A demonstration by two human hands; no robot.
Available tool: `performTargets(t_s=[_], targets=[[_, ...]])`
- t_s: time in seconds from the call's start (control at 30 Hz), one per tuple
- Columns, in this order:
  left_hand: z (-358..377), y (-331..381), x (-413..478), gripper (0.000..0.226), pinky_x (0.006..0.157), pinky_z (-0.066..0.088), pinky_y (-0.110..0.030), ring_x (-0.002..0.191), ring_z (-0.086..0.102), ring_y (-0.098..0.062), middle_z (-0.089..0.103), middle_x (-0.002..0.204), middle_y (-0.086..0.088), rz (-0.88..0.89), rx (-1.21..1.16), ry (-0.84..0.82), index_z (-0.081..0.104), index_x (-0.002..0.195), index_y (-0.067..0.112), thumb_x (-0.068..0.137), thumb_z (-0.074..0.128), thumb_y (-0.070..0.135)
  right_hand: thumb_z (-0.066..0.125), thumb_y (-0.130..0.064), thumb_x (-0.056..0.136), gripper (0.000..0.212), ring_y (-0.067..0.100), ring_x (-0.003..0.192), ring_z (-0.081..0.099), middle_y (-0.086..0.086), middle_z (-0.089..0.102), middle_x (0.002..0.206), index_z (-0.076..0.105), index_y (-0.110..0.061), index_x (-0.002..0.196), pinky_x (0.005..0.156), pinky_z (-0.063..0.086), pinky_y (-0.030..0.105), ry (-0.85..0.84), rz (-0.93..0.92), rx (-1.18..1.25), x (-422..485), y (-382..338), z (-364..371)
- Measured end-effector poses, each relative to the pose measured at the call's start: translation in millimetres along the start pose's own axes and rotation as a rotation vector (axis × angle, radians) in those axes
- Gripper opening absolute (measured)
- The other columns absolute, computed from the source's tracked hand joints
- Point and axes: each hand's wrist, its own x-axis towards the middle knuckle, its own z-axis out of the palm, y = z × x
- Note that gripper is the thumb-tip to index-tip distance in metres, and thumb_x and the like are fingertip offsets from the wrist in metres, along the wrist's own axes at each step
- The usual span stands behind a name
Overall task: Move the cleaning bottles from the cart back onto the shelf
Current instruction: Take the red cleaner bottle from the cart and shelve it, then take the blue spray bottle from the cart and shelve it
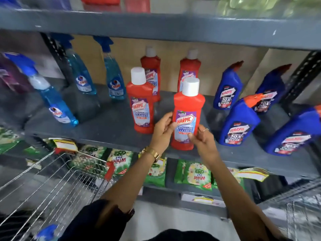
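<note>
A red Harpic bathroom cleaner bottle point(188, 108) with a white cap stands upright at the front edge of the grey shelf point(107, 129). My left hand point(162, 131) holds its left side and my right hand point(204, 138) pinches its right side at the label. Three more red Harpic bottles point(141, 101) stand behind and to the left. Blue Harpic bottles point(239, 120) stand to the right, blue Colin spray bottles point(114, 73) to the left. The wire cart point(52, 181) is at the lower left, with a blue spray top point(46, 232) showing in it.
An upper shelf board point(156, 25) overhangs the bottles. Green Wheel detergent packets point(192, 173) fill the shelf below. A black perforated upright point(302, 79) stands at the right. Another wire basket point(302, 211) sits at the lower right.
</note>
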Motion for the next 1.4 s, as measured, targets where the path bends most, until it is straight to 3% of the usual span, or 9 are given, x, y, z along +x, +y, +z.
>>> performTargets(t_s=[0.23,0.37,0.57,0.67,0.8,0.97,1.17,1.27,1.4], targets=[[12.5,-20.7,41.0,0.034,0.094,0.050,-0.030,0.108,0.058,-0.023,0.059,0.126,-0.025,0.017,0.050,-0.009,0.043,0.129,-0.003,0.095,0.045,0.000,0.056,0.003,0.089,0.036,0.026,0.106,0.060,0.026,0.059,0.126,0.050,0.002,0.124,0.095,0.050,0.042,0.041,-0.011,-0.084,35.8,11.8,-18.2],[15.7,-26.0,44.8,0.033,0.090,0.052,-0.021,0.108,0.059,-0.022,0.060,0.123,-0.017,0.032,0.057,0.009,0.045,0.128,0.002,0.095,0.046,0.001,0.057,-0.002,0.090,0.032,0.005,0.099,0.065,0.016,0.062,0.122,0.053,-0.014,0.119,0.085,0.054,0.020,0.010,-0.026,-0.138,43.9,17.9,-24.4],[14.3,-24.2,36.7,0.043,0.096,0.052,-0.029,0.114,0.059,-0.020,0.059,0.127,-0.017,0.012,0.056,0.025,0.041,0.134,0.006,0.093,0.052,0.006,0.056,-0.007,0.091,0.042,0.025,0.116,0.059,0.011,0.059,0.129,0.045,-0.011,0.132,0.101,0.048,0.044,0.102,-0.060,-0.159,33.3,20.6,-15.8],[5.5,-25.3,14.2,0.049,0.096,0.048,-0.015,0.120,0.056,-0.012,0.057,0.132,-0.007,0.019,0.097,0.052,0.041,0.137,0.015,0.091,0.057,0.010,0.059,-0.019,0.092,0.051,0.015,0.127,0.050,0.004,0.051,0.140,0.039,-0.015,0.139,0.109,0.041,0.035,0.278,-0.106,-0.180,6.5,22.5,2.3],[-28.5,-27.4,-30.6,0.038,0.093,0.053,-0.024,0.109,0.065,-0.014,0.066,0.120,-0.005,0.027,0.133,0.127,0.050,0.128,0.019,0.091,0.056,0.014,0.046,-0.040,0.093,0.047,0.017,0.123,0.041,0.002,0.051,0.132,0.046,-0.016,0.134,0.106,0.020,0.007,0.412,-0.277,-0.491,-38.4,26.8,41.7],[-110.4,-29.2,-108.8,0.028,0.086,0.056,-0.029,0.096,0.069,-0.014,0.072,0.100,-0.002,-0.065,0.200,0.302,0.057,0.118,0.021,0.091,0.056,0.016,0.038,-0.036,0.097,0.033,0.017,0.117,0.047,0.000,0.059,0.125,0.054,-0.024,0.124,0.104,0.023,0.015,-0.091,-0.286,-0.637,-80.1,42.8,129.6],[-231.2,-76.9,-242.7,0.025,0.074,0.053,-0.008,0.082,0.066,0.007,0.069,0.108,-0.020,-0.417,0.410,0.638,0.062,0.104,0.017,0.087,0.060,-0.001,0.042,-0.031,0.097,0.033,0.024,0.113,0.053,0.010,0.064,0.118,0.063,-0.013,0.115,0.100,0.039,0.033,-0.689,-0.139,-0.628,-113.3,77.9,240.5],[-273.7,-123.1,-315.8,0.026,0.091,0.053,-0.042,0.098,0.068,-0.026,0.067,0.111,-0.026,-0.818,0.454,0.719,0.061,0.110,-0.006,0.086,0.062,0.002,0.046,-0.023,0.097,0.027,0.031,0.112,0.055,0.015,0.065,0.116,0.062,-0.008,0.113,0.094,0.042,0.036,-0.890,-0.045,-0.719,-125.6,98.1,297.5],[-312.2,-177.4,-375.6,0.036,0.093,0.048,-0.049,0.110,0.059,-0.045,0.061,0.118,-0.035,-1.174,0.490,0.575,0.060,0.112,-0.011,0.086,0.062,0.012,0.042,-0.029,0.096,0.031,0.032,0.110,0.056,0.012,0.065,0.118,0.064,-0.011,0.108,0.086,0.045,0.037,-0.932,-0.085,-1.033,-141.1,129.5,351.4]])
